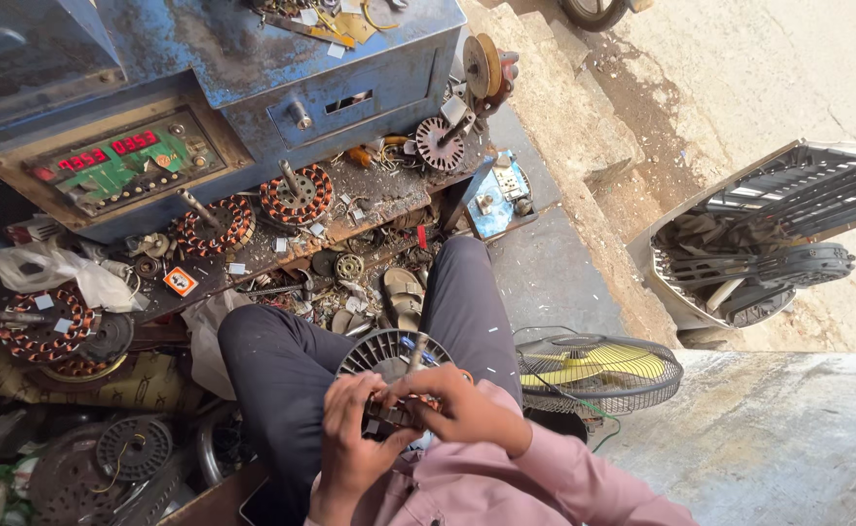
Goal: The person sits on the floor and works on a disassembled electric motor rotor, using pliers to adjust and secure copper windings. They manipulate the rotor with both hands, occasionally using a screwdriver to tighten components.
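I sit with a round grey fan motor stator (385,353), ribbed and with a metal shaft sticking up, held over my lap. My left hand (353,438) grips its near left side from below. My right hand (459,404) closes over its near right edge, fingers curled on the windings. Both hands meet at the stator's near rim, above my dark trousers (282,360).
A blue winding machine (253,68) with a red-digit counter panel (121,161) stands ahead. Several copper-wound stators (297,195) lie on its cluttered bench. A table fan with yellow blades (598,370) lies to my right; a cooler casing (769,244) leans further right. Motor parts (107,458) litter the left.
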